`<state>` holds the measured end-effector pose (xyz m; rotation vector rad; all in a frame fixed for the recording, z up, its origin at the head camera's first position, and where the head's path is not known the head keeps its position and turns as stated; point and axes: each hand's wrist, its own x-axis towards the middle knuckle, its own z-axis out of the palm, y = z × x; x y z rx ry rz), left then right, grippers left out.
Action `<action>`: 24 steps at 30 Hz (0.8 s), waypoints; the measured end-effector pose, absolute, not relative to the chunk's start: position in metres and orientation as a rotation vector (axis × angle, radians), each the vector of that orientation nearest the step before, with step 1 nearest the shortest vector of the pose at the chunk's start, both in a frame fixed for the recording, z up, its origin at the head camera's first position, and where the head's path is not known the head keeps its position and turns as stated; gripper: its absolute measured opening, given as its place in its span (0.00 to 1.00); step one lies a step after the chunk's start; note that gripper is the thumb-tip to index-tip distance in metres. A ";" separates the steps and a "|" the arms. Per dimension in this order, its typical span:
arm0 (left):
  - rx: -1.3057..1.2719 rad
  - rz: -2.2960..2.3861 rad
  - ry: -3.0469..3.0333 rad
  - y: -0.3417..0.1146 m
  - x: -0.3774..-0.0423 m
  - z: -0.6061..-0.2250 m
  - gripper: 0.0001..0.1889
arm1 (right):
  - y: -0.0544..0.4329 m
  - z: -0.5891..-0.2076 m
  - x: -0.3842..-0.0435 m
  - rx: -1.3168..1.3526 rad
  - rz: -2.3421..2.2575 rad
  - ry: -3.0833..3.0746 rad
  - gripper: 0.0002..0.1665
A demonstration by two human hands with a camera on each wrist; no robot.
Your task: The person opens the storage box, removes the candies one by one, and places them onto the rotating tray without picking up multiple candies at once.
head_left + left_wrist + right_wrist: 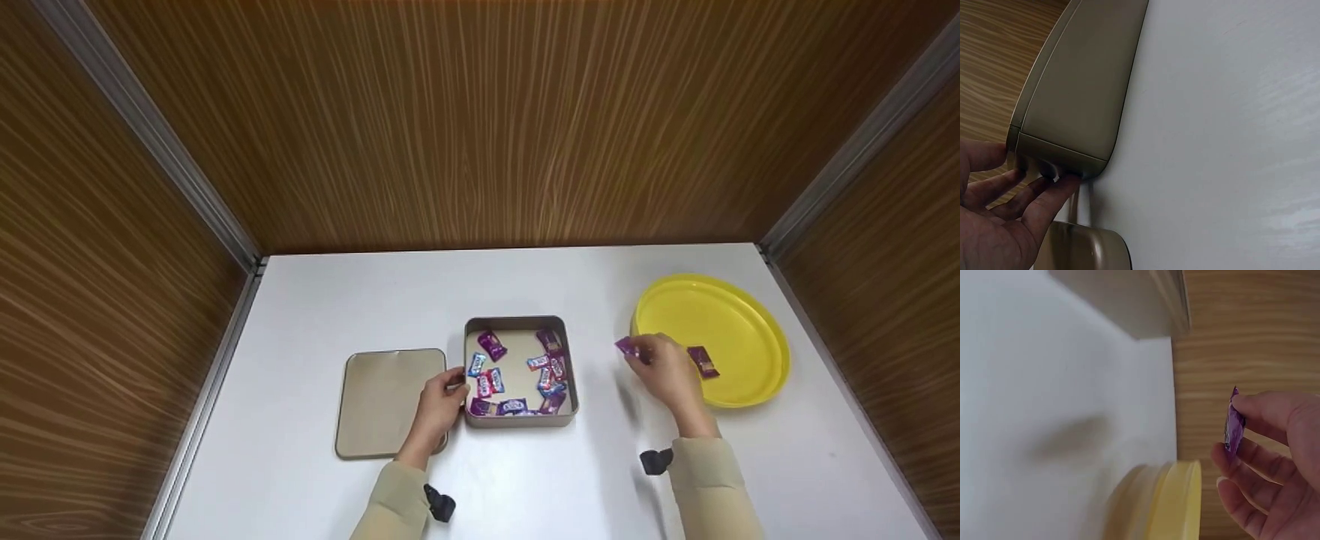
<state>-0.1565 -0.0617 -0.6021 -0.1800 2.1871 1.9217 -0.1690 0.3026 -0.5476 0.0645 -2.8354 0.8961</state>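
A square metal tin (pixel 521 421) without its lid holds several small wrapped candies (pixel 513 406), purple, blue and red, mostly around its edges. Against its left wall rest the outstretched fingers of my left hand (pixel 437 409); in the left wrist view the fingertips (pixel 1067 183) touch the tin's side (pixel 1078 84) near a rounded corner. My right hand (pixel 667 371) pinches a purple-wrapped candy (pixel 1234 430) between thumb and fingers, raised above the table between the tin and a yellow round tray (pixel 776 360). One purple candy (pixel 703 361) lies in that tray.
The tin's flat lid (pixel 382 405) lies on the white table (pixel 525 495) at left, partly under my left forearm. Wood-grain panels (pixel 480 127) wall in the back and both sides.
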 end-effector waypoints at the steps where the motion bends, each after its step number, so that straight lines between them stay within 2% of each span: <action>1: -0.182 1.922 2.185 -0.062 -0.157 -0.602 0.21 | 0.308 -0.550 -0.170 0.041 0.889 -2.827 0.11; 13: -0.192 1.897 2.171 -0.062 -0.158 -0.602 0.21 | 0.345 -0.574 -0.177 -0.345 0.891 -2.758 0.18; 24: -0.206 1.883 2.181 -0.062 -0.158 -0.604 0.21 | 0.356 -0.589 -0.183 -0.319 0.717 -2.754 0.13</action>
